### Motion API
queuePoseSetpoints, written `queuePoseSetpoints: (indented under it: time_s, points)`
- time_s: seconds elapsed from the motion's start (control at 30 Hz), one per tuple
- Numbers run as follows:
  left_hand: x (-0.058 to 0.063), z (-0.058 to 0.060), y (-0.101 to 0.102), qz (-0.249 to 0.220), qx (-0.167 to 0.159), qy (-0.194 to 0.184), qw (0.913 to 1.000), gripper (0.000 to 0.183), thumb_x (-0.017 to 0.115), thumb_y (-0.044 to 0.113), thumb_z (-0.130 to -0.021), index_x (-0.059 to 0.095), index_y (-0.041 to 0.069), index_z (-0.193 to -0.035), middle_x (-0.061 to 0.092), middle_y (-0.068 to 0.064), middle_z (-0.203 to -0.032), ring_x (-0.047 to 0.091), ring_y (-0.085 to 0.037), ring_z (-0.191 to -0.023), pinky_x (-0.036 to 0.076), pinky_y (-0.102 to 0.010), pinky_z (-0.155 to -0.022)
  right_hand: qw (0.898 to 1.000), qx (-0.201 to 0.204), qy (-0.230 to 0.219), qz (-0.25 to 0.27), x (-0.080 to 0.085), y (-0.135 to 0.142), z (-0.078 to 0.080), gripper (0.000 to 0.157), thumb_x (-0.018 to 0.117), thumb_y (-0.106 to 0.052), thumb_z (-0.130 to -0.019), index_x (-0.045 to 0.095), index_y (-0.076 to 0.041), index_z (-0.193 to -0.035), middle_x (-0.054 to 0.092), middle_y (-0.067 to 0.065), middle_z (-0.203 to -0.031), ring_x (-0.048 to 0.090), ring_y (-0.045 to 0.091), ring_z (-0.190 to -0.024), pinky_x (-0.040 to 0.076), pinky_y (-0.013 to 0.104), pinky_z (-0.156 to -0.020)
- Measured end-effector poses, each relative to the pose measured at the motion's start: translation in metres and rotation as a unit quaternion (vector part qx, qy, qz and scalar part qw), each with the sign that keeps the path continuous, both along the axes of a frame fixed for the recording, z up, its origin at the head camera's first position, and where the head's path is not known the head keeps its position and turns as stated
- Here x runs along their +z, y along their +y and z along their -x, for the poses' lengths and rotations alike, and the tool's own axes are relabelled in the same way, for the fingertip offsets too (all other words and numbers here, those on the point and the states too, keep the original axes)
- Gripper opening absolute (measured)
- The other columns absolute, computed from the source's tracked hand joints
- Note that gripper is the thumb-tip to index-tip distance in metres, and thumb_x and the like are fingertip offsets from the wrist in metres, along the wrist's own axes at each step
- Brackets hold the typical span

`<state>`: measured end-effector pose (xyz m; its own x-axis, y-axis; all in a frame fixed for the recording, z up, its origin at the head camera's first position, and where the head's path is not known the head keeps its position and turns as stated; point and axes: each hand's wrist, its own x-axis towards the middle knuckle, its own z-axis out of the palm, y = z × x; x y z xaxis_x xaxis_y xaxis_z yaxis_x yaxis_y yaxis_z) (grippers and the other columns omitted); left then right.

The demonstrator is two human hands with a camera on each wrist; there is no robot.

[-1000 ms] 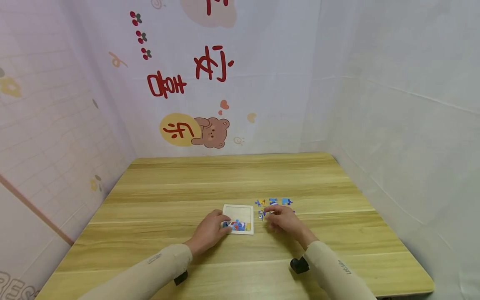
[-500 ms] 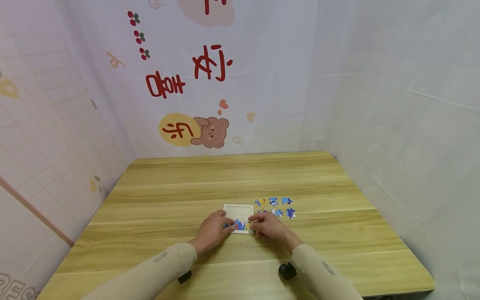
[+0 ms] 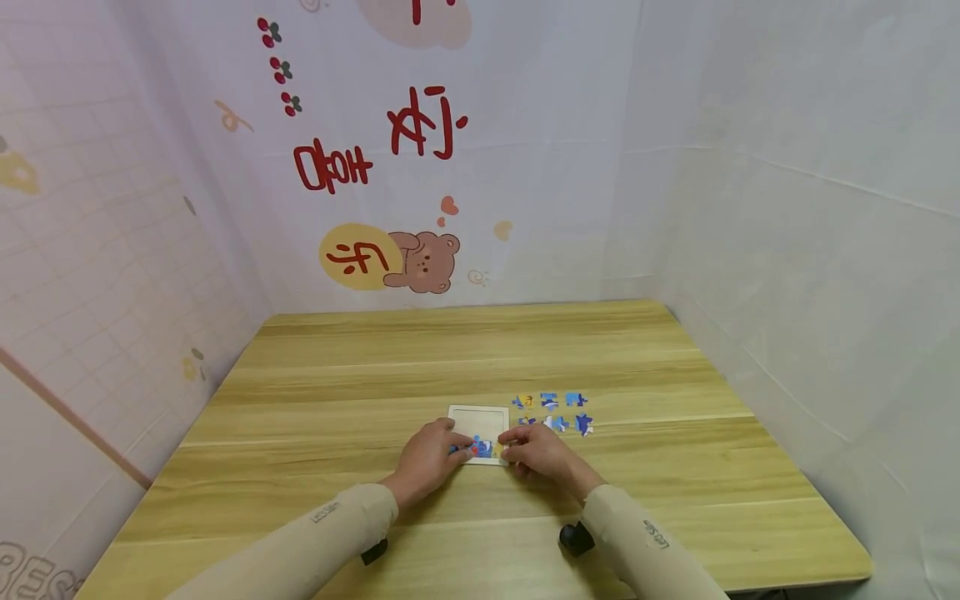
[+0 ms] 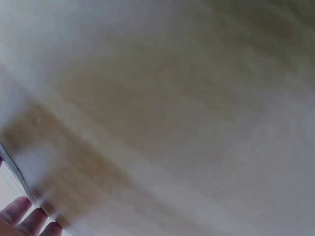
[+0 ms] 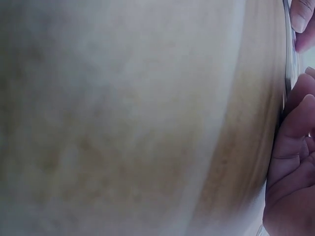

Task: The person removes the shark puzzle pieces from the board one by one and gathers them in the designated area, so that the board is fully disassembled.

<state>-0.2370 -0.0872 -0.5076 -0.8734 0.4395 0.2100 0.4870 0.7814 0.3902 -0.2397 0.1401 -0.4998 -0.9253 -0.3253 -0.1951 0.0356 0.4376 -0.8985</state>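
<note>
A shallow square puzzle tray (image 3: 478, 410) lies on the table, with colourful jigsaw pieces (image 3: 483, 450) along its near side. My left hand (image 3: 427, 457) grips the tray's left edge, its thumb and forefinger reaching in over the nearest pieces; some fingertips show beside the edge in the left wrist view. At the near right corner my right hand (image 3: 542, 452) has its thumb and forefinger around a yellowish puzzle piece (image 3: 500, 450), mostly covered by the fingertips. The right wrist view shows this hand (image 5: 295, 147) with curled fingers low beside the tray.
Several loose puzzle pieces (image 3: 550, 401) lie in two rows right of the tray. The wood-grain table (image 3: 337, 375) extends around them, with printed white cloth (image 3: 540, 208) hanging behind and at both sides. Dark wrist mounts (image 3: 576, 539) sit under the sleeves.
My right hand has moved left from the loose pieces to the tray's near right corner. My left hand has shifted slightly inward at the tray. The loose pieces stay in place.
</note>
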Motion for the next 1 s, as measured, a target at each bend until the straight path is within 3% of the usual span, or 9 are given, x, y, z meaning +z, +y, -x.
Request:
queuePoseSetpoints:
  time_s: [0.27,0.63,1.0]
  points:
    - [0.0020,0.0005,-0.0001,0.000,-0.005,-0.007,1.0000,0.021,0.072,0.022,-0.091,0.079,0.009,-0.105,0.060,-0.026,-0.124,0.059,-0.042,-0.112,0.048,-0.053,-0.092,1.000,0.013,-0.002,-0.020,0.0025,-0.0007,0.0036,0.024,0.068,-0.011,-0.091,0.069,0.000,-0.113,0.066,0.005,-0.076,0.058,0.015,-0.060,0.050,0.028,-0.053]
    - [0.0026,0.0006,0.0011,-0.006,-0.011,-0.006,0.9999,0.020,0.072,0.020,-0.091,0.079,0.007,-0.104,0.060,-0.028,-0.124,0.059,-0.043,-0.113,0.049,-0.054,-0.091,1.000,0.017,-0.009,0.005,0.0032,-0.0015,0.0026,0.019,0.069,-0.012,-0.092,0.071,0.000,-0.107,0.061,0.003,-0.074,0.053,0.013,-0.060,0.044,0.026,-0.054]
    - [0.0033,-0.0004,0.0026,-0.005,-0.006,-0.016,0.9998,0.020,0.071,0.020,-0.091,0.079,0.007,-0.105,0.059,-0.027,-0.126,0.058,-0.043,-0.114,0.048,-0.053,-0.093,1.000,0.011,0.007,0.003,0.0004,-0.0017,-0.0005,0.033,0.064,-0.009,-0.093,0.066,0.004,-0.123,0.052,0.002,-0.059,0.043,0.010,-0.048,0.035,0.023,-0.044]
